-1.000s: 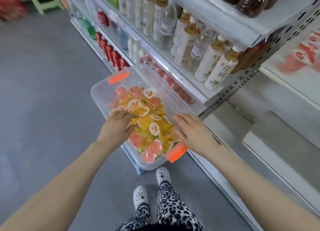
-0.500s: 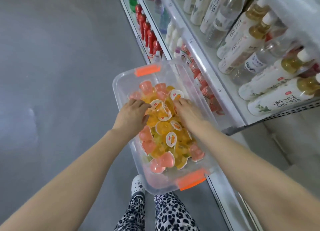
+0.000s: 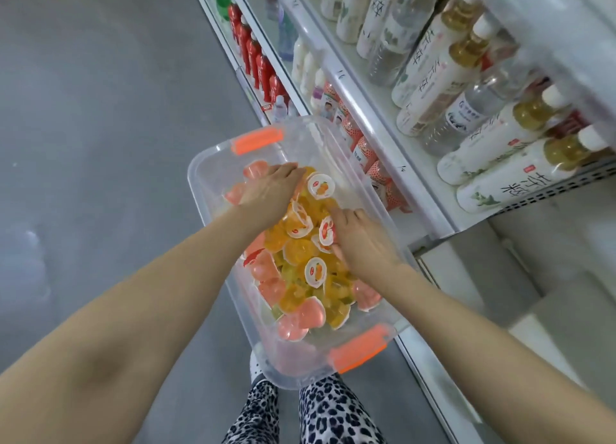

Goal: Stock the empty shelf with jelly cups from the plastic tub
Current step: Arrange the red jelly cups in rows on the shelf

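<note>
Our left hand (image 3: 266, 193) and right hand (image 3: 363, 243) now dig deeper into the jelly cups (image 3: 300, 250) to grab some; we cannot tell if they hold any.

The white-labelled tea bottles (image 3: 510, 180) lying on the upper shelf each carry two large dark Chinese characters down the label, seemingly "茶粹", with a small red stamp beside them that is too small to read. A clear water bottle (image 3: 466, 115) among them bears a label with a blue logo and fine print, both illegible. The lids of the jelly cups (image 3: 320, 185) show fruit pictures and a red mark, and the shelf rail (image 3: 401, 168) has faint dark scribbles, none of them readable.
</note>
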